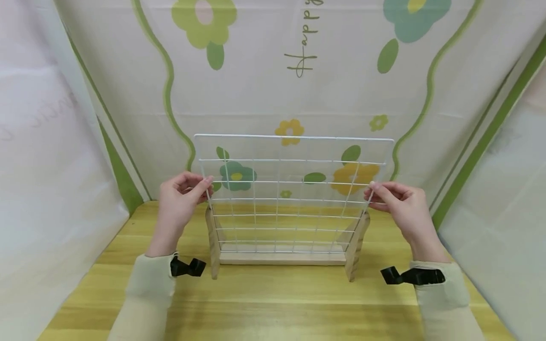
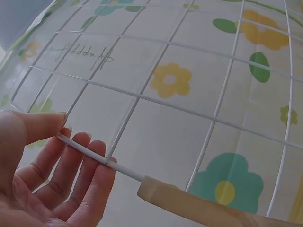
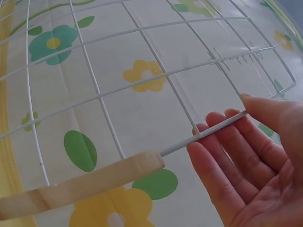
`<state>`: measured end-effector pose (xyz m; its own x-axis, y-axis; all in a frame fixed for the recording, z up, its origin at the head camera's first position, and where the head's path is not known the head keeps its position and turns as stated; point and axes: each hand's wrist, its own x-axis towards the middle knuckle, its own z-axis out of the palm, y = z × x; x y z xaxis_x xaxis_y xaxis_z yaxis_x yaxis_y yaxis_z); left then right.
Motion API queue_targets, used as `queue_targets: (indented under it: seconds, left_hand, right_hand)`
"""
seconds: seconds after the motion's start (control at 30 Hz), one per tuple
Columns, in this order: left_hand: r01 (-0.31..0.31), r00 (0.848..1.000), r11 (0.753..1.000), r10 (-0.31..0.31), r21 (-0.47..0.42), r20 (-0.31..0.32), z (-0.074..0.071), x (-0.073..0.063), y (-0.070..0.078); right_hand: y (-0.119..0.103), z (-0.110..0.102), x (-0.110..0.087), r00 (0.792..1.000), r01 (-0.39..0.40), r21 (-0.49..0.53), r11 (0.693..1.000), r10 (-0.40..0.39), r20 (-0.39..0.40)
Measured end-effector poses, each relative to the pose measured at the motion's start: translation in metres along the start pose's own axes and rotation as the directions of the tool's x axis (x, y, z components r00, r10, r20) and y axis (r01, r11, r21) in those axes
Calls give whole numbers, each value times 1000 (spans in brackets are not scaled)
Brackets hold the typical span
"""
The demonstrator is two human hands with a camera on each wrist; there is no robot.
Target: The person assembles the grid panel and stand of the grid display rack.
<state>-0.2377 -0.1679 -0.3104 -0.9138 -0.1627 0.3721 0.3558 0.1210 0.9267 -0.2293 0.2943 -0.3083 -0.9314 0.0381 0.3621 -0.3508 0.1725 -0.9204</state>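
A white wire grid panel (image 1: 277,182) stands upright between the two side pieces of a wooden stand, its lower part down between them. My left hand (image 1: 181,194) pinches the grid's left edge rod between thumb and fingers, just above the left wooden side piece (image 1: 213,244). On the opposite edge, my right hand (image 1: 398,201) pinches the rod the same way, above the right wooden side piece (image 1: 356,248). A flat wooden base board (image 1: 281,258) joins the two sides at the bottom. Both wrist views show the thumb on one face of the rod and fingertips behind it.
The stand rests on a yellow wood-grain table (image 1: 277,303). Behind it hangs a white cloth backdrop (image 1: 341,94) printed with flowers and leaves. White cloth walls (image 1: 55,166) close in at both sides. Black straps (image 1: 415,276) circle both sleeve cuffs.
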Motion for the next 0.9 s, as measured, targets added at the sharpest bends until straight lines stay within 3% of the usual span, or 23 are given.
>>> queue_targets:
  seconds: [0.17, 0.37, 0.63, 0.77, 0.9]
  left_hand:
    - [11, 1000, 1000, -12, -8, -11, -2, 0, 4]
    - [8, 1000, 1000, -8, -29, -7, -5, 0, 5]
    - [7, 1000, 1000, -7, 4, 16, -6, -3, 3]
    - [-20, 999, 998, 19, 55, 30, -8, -4, 1]
    - [-110, 993, 973, 102, 201, 54, -15, -5, 1]
  right_hand:
    - [-6, 1, 4, 999, -10, -31, 999, 11, 33]
    - [-4, 2, 4, 998, -24, 18, 1000, 23, 55]
    - [0, 2, -1, 1000, -11, 31, 999, 11, 5]
    - [6, 2, -5, 1000, 1, 3, 1000, -1, 6]
    - [12, -7, -10, 999, 50, -30, 998, -50, -3]
